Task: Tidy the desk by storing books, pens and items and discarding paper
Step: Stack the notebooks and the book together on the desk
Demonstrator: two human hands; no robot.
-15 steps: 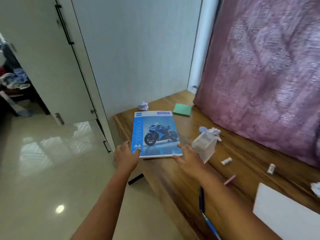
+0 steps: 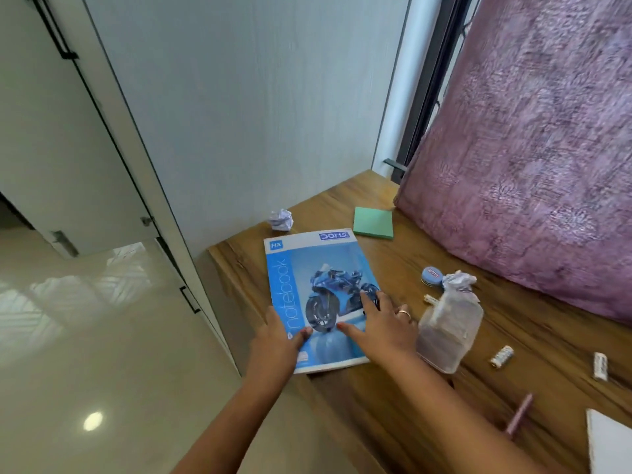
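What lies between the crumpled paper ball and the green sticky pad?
Bare desk wood only, between crumpled paper ball and green sticky pad, seen in the head view.

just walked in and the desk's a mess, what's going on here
A person is tidying the wooden desk and has both hands on the blue notebook with a motorbike on its cover. The left hand grips its near left edge, thumb on top; the right hand rests flat on the cover, fingers spread. A crumpled paper ball, a green sticky pad and a clear container are not yet put away.
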